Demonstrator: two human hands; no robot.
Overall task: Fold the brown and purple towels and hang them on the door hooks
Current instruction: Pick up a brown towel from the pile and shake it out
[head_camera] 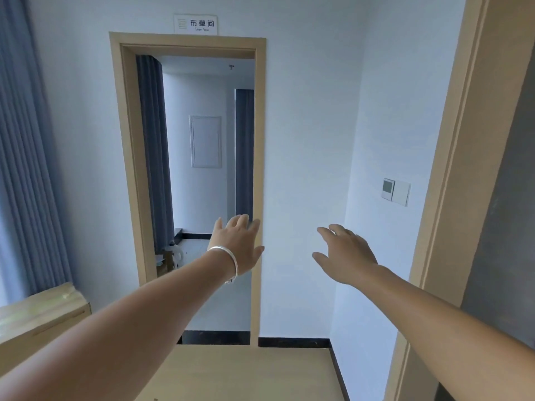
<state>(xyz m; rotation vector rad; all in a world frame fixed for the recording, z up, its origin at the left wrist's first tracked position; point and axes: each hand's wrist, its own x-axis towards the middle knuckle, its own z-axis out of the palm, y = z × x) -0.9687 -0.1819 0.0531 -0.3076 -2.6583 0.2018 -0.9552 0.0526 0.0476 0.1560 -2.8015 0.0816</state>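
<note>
Both arms are stretched forward toward a doorway (199, 180) framed in light wood at twelve o'clock; the left hand (237, 244) is held with fingers spread and relaxed, nothing gripped, a silver bangle (228, 263) worn at its wrist; the right hand (344, 256), toward one o'clock, is likewise spread and holds nothing; the brown and purple towels and the door hooks cannot be seen; a sign (196, 24) is fixed above the doorway; grey curtains (26, 157) hang at nine o'clock; a wall switch (396, 191) is mounted at two o'clock.
</note>
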